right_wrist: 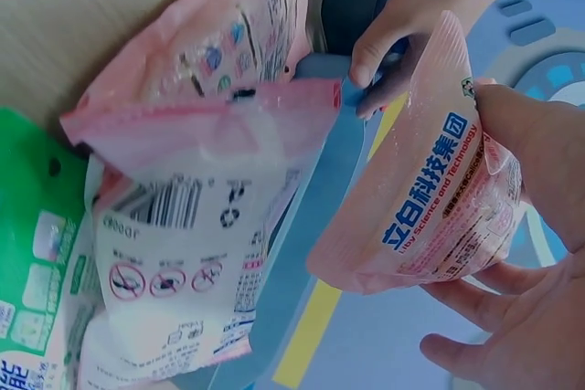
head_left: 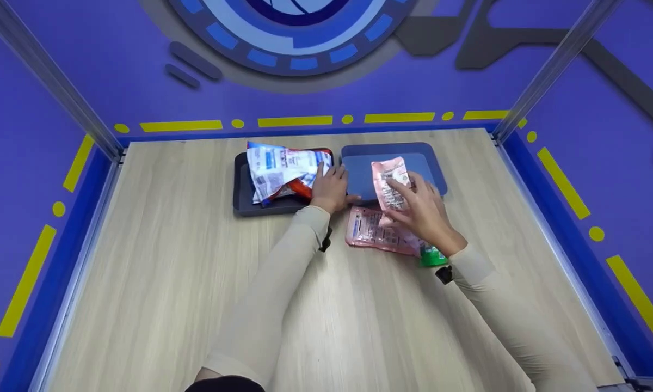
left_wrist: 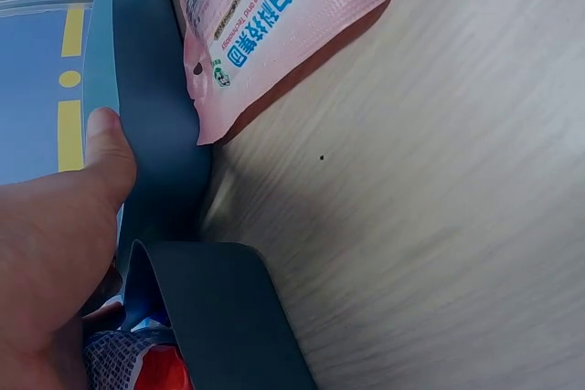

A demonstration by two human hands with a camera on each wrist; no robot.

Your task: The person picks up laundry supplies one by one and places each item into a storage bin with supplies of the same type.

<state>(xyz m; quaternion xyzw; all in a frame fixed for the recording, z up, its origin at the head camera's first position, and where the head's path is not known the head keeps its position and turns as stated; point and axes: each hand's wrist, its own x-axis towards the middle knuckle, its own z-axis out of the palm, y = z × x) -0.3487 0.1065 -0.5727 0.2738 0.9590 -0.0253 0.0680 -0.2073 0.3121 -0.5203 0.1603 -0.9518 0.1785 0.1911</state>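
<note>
My right hand [head_left: 427, 213] pinches a pink pouch [head_left: 390, 182] with printed labels, holding it above the front part of the blue tray [head_left: 353, 155]. Blue lettering shows on this pouch in the right wrist view. My left hand [head_left: 331, 190] rests at the right edge of the black tray [head_left: 241, 188], fingers extended and thumb pointing toward the blue tray. White and blue packets [head_left: 288, 166] and a red packet [head_left: 300, 189] lie in the black tray, close to the left fingers. Another pink pouch [head_left: 371, 228] lies on the table below the right hand.
A green packet [head_left: 432, 256] lies under the right wrist. Beside it, the right wrist view shows a pink-and-white pouch [right_wrist: 174, 253] with a barcode. Both trays stand side by side near the back of the wooden table [head_left: 174, 261], before purple walls [head_left: 305, 103].
</note>
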